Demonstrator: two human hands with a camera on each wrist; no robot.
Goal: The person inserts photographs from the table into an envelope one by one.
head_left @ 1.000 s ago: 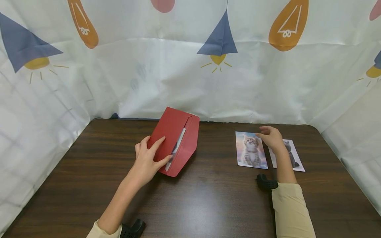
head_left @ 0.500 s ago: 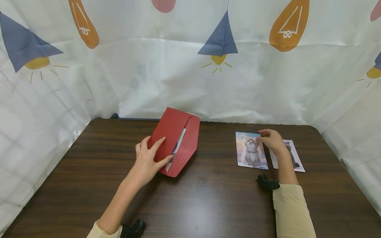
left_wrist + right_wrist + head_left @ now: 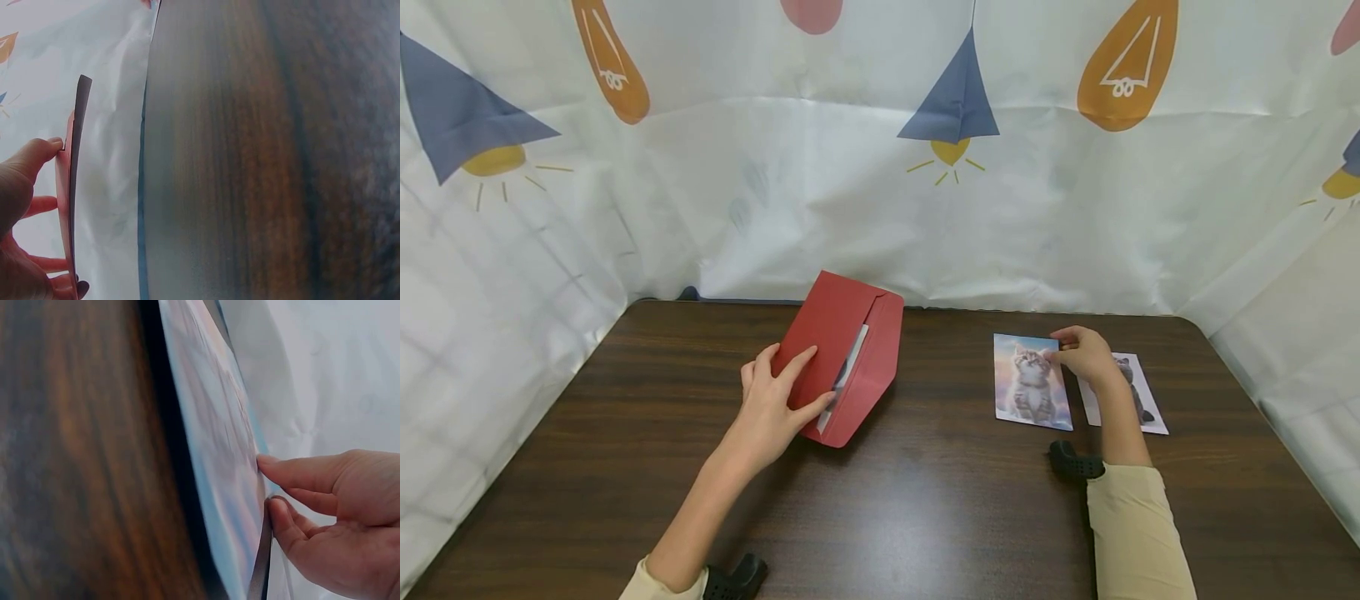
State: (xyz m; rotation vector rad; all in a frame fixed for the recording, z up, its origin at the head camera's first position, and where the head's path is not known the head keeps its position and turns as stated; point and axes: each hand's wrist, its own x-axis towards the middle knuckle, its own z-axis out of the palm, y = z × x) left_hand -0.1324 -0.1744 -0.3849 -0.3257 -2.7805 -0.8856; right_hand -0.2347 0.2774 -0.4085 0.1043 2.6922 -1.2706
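Observation:
My left hand [image 3: 767, 412] holds a red envelope [image 3: 831, 333] tilted above the table, its flap folded open towards the right. A pale card edge [image 3: 853, 350] peeks out of the envelope's mouth, near my thumb. In the left wrist view the envelope [image 3: 64, 181] appears edge-on, with the thumb on its edge and fingers against its side. At the right, my right hand [image 3: 1086, 358] pinches the upper right edge of a kitten picture card [image 3: 1032, 387]. The right wrist view has the thumb on the card's face [image 3: 219, 444] and other fingertips at its edge.
A second card with a grey cat [image 3: 1138, 392] lies on the dark wooden table [image 3: 925, 500], partly hidden by my right hand and forearm. Behind the table hangs a white curtain [image 3: 820, 192] printed with lamps.
My right fingers have come down onto the kitten card's edge and taken hold of it; the card has shifted slightly. My left hand and the envelope stay as they were.

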